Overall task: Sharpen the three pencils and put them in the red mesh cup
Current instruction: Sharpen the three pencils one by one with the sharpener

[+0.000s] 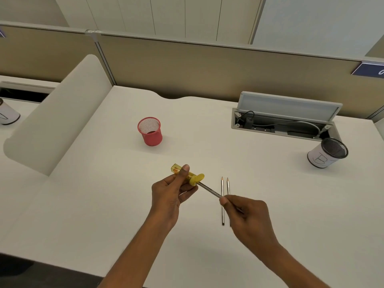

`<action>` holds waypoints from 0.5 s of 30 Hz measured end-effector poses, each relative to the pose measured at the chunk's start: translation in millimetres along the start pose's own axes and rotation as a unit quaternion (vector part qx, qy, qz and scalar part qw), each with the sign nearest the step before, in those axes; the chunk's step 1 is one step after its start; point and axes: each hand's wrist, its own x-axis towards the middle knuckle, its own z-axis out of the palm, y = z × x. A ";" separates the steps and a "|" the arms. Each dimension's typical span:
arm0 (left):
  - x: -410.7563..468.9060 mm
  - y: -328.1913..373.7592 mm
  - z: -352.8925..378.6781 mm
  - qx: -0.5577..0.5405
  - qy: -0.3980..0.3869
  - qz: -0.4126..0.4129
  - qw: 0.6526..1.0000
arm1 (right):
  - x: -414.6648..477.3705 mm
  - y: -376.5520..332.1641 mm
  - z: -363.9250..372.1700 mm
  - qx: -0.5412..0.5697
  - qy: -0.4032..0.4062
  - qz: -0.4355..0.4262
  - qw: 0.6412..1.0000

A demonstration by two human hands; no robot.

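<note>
My left hand [170,192] grips the yellow sharpener [188,175], and my right hand [247,213] pinches a pencil [208,189] poked into it. The red mesh cup [150,131] stands upright on the worktop [291,204]. The two other pencils [222,200] lie nearer me, to its right (side by side, tips away).

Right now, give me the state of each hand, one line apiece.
Left hand: grips the yellow sharpener.
Right hand: pinches the pencil that is in the sharpener.
</note>
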 end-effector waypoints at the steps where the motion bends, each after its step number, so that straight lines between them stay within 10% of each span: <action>1: 0.3 0.2 -0.2 0.007 -0.002 0.003 1.000 | 3.9 -2.6 -3.3 0.112 -0.039 0.134 0.984; 4: 0.2 1.1 -0.5 0.022 -0.007 0.013 1.000 | 16.8 -6.5 -19.7 0.376 -0.171 0.414 0.811; 6: 0.2 1.6 -0.5 0.024 -0.009 0.016 1.000 | 19.3 -7.4 -23.9 0.389 -0.200 0.407 0.802; 11: 1.6 3.6 -1.0 -0.010 0.006 0.007 1.000 | 9.3 -4.2 -9.5 0.005 -0.042 0.030 0.999; 15: 2.6 5.1 -1.9 -0.029 0.017 -0.005 0.999 | 8.2 13.5 -9.3 -0.325 0.074 -0.278 0.901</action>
